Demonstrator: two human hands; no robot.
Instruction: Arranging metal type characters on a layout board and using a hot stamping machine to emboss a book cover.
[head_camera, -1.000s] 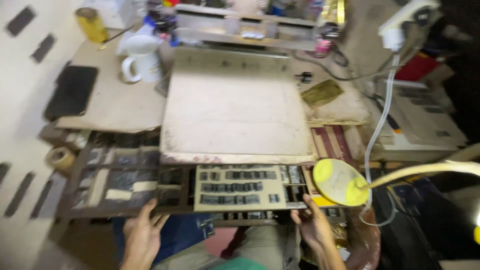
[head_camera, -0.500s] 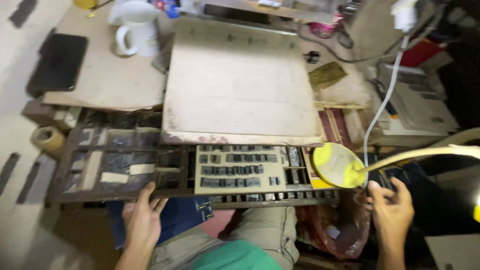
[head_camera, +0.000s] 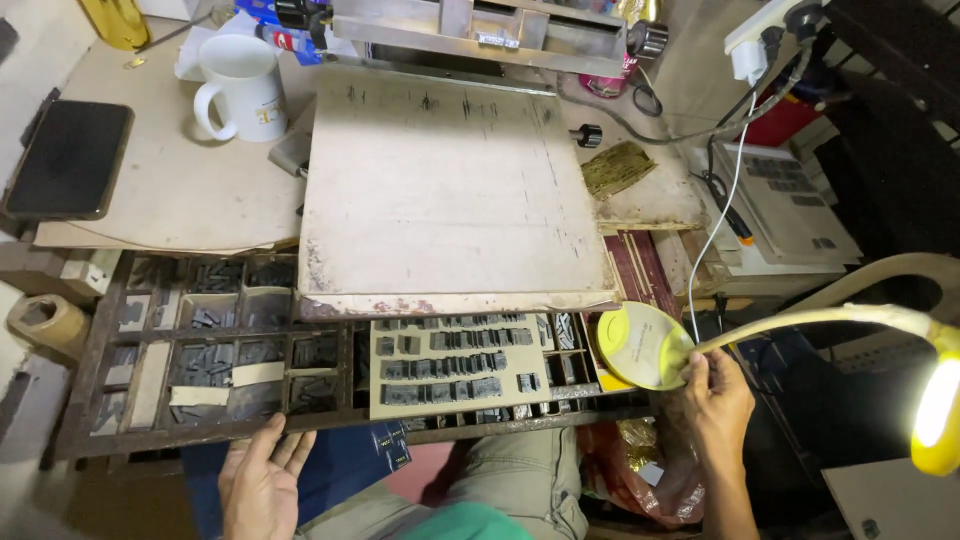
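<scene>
My left hand (head_camera: 262, 482) rests with fingers apart against the front edge of a dark wooden type case (head_camera: 130, 440), whose compartments hold small metal type pieces. A beige board (head_camera: 395, 400) lined with rows of metal type lies in the case, right of centre. My right hand (head_camera: 716, 392) grips the round yellow base (head_camera: 640, 345) of a bendy desk lamp at the case's right end. The lamp's neck (head_camera: 830, 318) curves right to its lit head (head_camera: 938, 415).
A large flat worn slab (head_camera: 450, 190) covers the bench behind the case. A white mug (head_camera: 242, 88) and a black phone (head_camera: 68, 158) sit at the back left, a tape roll (head_camera: 45, 325) at far left. Cables and a keyboard device (head_camera: 790, 200) lie to the right.
My right hand left the case's front edge, swung out to the right, then rose to take hold of the lamp's yellow base. The view has come closer.
</scene>
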